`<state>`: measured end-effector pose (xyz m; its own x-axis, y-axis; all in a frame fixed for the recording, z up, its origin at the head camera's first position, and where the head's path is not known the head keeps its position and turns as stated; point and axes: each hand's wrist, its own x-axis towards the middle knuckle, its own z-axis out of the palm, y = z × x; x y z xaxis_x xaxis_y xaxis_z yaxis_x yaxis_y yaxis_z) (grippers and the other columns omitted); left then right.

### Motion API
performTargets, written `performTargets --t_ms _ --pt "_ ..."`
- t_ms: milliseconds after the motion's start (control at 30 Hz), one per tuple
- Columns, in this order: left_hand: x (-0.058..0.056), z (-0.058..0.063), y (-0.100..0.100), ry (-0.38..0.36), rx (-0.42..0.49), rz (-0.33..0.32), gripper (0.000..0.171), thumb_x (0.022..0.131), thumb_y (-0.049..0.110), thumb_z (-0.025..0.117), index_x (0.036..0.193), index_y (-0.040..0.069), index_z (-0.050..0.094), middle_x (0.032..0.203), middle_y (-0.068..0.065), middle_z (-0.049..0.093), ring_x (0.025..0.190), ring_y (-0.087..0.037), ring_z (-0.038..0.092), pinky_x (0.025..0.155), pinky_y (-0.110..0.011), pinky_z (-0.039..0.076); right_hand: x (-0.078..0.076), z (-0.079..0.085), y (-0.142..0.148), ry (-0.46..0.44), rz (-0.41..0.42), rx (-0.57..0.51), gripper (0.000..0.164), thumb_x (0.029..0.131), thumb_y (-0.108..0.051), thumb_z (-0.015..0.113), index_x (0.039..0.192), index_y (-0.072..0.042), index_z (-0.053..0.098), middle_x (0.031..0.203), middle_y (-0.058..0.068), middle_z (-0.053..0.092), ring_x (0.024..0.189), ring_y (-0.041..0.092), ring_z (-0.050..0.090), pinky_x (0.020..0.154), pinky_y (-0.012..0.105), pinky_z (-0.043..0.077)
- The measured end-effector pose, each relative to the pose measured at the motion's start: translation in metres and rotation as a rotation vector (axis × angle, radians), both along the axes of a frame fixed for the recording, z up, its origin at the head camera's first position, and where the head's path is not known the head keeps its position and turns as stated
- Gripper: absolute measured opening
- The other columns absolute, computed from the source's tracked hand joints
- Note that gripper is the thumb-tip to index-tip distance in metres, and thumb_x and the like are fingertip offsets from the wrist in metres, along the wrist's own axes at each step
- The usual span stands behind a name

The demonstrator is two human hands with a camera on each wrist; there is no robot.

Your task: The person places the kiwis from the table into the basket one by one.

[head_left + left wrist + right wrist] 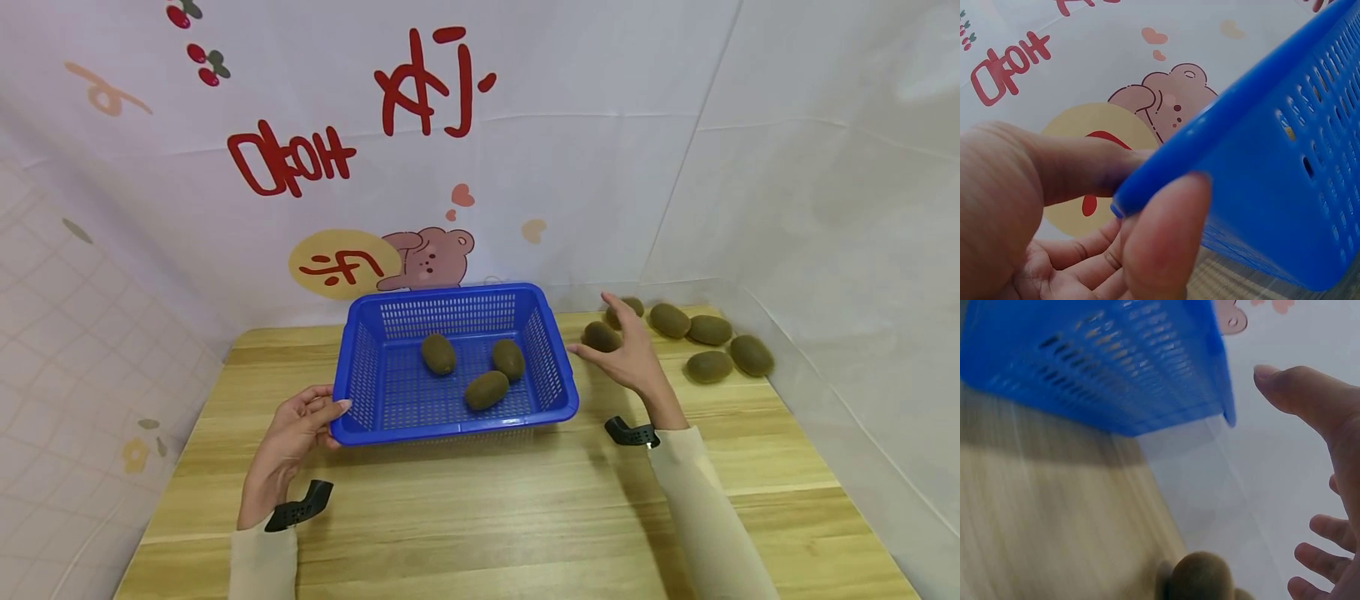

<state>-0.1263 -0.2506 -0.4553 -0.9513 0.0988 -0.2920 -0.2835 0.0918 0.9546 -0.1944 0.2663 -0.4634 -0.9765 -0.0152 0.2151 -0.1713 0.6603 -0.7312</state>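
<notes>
A blue plastic basket point(450, 429) with perforated walls stands mid-table, and three brown kiwis lie on its floor, one kiwi point(438, 354) apart from the two at the right. My left hand point(294, 429) pinches the basket's left rim; in the left wrist view the thumb and fingers point(1166, 237) close on the rim from both sides. Beyond the basket's right side, my right hand point(626, 350) hovers with thumb and fingers spread, holding nothing. It overlaps two kiwis on the table, the nearer kiwi point(600, 337) showing between thumb and fingers. In the right wrist view, the thumb is apart from the basket rim.
Several more kiwis lie at the table's back right, including a kiwi point(752, 356) by the side wall. A white printed sheet point(600, 167) stands behind the wooden table point(480, 525) and along both sides. Each wrist wears a black camera mount point(300, 506).
</notes>
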Motion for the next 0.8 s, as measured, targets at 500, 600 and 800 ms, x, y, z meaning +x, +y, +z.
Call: performTargets --t_ms 500,600,800 --pt "-0.001 -0.001 -0.001 -0.012 -0.004 0.007 0.051 0.101 0.018 0.068 0.138 -0.006 0.043 0.096 0.005 0.076 0.07 -0.01 0.071 0.055 -0.024 0.06 -0.011 -0.036 0.021 -0.031 -0.123 -0.005 0.108 0.078 -0.053 0.087 0.161 -0.012 0.029 0.165 0.018 0.033 0.151 0.045 0.031 0.119 0.069 0.031" --pt "-0.001 -0.001 0.0 -0.012 -0.005 0.002 0.051 0.101 0.018 0.067 0.138 -0.006 0.042 0.095 0.006 0.075 0.07 -0.01 0.071 0.055 -0.023 0.06 -0.012 -0.042 0.024 -0.055 -0.132 -0.004 0.107 0.079 -0.05 0.086 0.16 -0.01 0.03 0.163 0.022 0.034 0.146 0.048 0.036 0.115 0.069 0.036" --pt "0.0 -0.001 0.0 -0.007 -0.001 0.001 0.054 0.102 0.018 0.066 0.141 -0.007 0.04 0.094 0.009 0.075 0.071 -0.009 0.071 0.055 -0.023 0.06 -0.015 -0.054 0.029 -0.121 -0.155 -0.031 0.104 0.082 -0.052 0.084 0.16 -0.01 0.031 0.158 0.026 0.04 0.14 0.05 0.044 0.11 0.067 0.044"
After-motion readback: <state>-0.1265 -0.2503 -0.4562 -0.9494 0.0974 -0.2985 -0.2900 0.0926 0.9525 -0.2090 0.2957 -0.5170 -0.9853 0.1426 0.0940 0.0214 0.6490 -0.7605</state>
